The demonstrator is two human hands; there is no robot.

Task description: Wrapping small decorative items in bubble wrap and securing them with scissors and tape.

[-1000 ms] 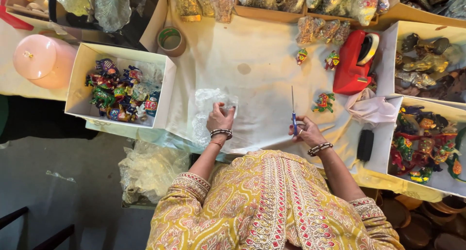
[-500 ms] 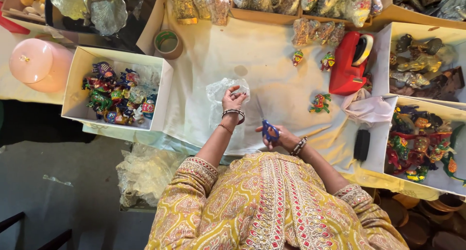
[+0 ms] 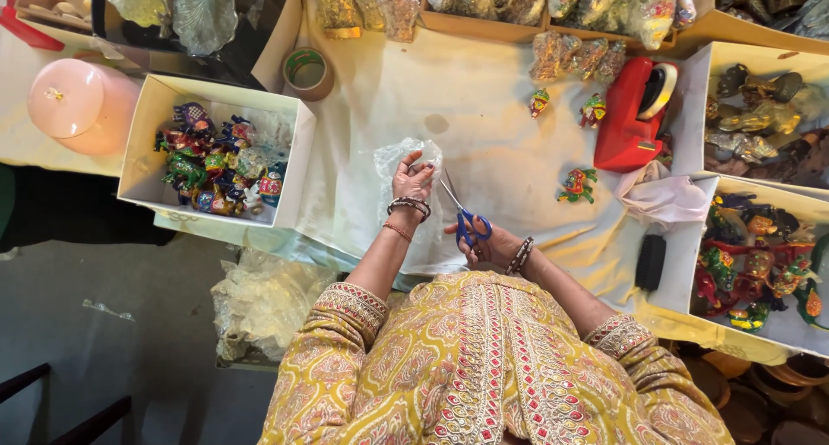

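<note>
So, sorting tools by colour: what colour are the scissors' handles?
Blue, on the scissors in the right hand; head view.

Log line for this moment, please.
left hand: pinching clear plastic sheet | right hand: holding blue-handled scissors, blades open beside sheet | surface: cream cloth

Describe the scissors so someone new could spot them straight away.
Start at the big cream cloth covering the table, then drop to its near edge. There the right hand holds the scissors, points toward the clear plastic bag. Nothing else nearby has blue handles.
</note>
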